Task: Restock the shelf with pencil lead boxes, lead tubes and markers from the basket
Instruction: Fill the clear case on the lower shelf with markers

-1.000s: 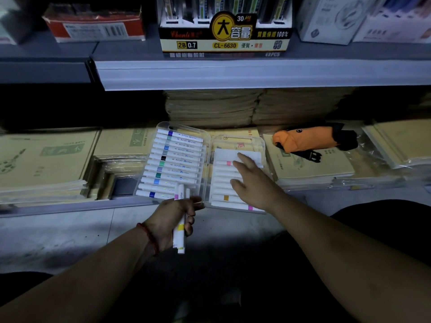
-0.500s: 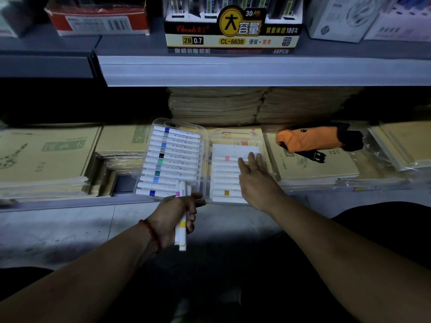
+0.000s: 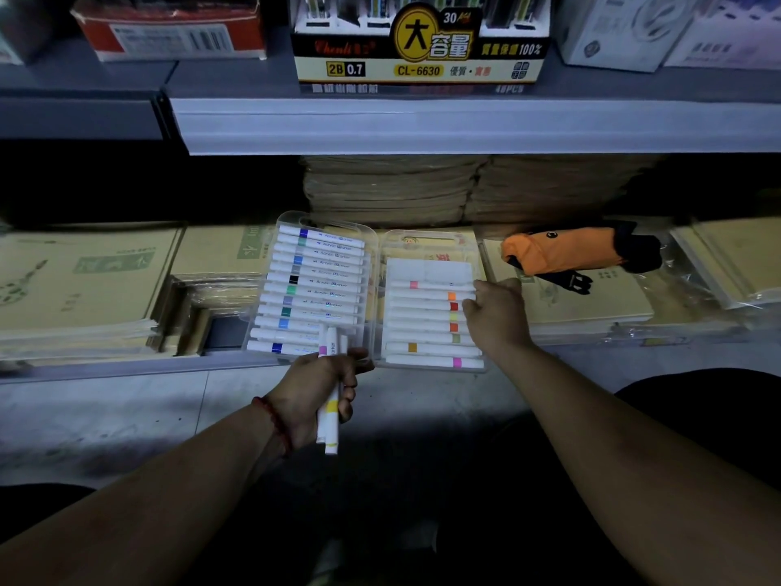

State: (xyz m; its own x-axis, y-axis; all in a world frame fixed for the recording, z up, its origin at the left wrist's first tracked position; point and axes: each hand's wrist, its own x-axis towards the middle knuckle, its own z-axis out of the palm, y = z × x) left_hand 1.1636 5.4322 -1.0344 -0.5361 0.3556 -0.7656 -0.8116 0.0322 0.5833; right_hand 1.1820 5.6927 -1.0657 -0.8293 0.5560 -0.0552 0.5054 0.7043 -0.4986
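Note:
A clear plastic marker case [image 3: 373, 264] lies open on the lower shelf, both halves filled with rows of white markers [image 3: 312, 285] with coloured bands. My left hand [image 3: 310, 391] is just in front of the case and grips a few loose white markers [image 3: 329, 420], pointing down towards me. My right hand [image 3: 498, 319] sits at the right edge of the right half, fingers curled against the ends of the orange and red banded markers [image 3: 427, 304]. Whether it grips one is hidden. A yellow and black pencil lead display box [image 3: 418, 61] stands on the upper shelf.
Stacks of tan notebooks [image 3: 80, 281] fill the lower shelf on both sides of the case. An orange folded umbrella [image 3: 562, 251] lies to the right. A red box [image 3: 169, 33] and white boxes [image 3: 613, 31] stand on the upper shelf. Grey floor [image 3: 126, 416] runs below the shelf edge.
My right hand has slid from lying flat on the right half's markers to that half's right edge, with fingers now curled. My left hand has kept hold of its markers.

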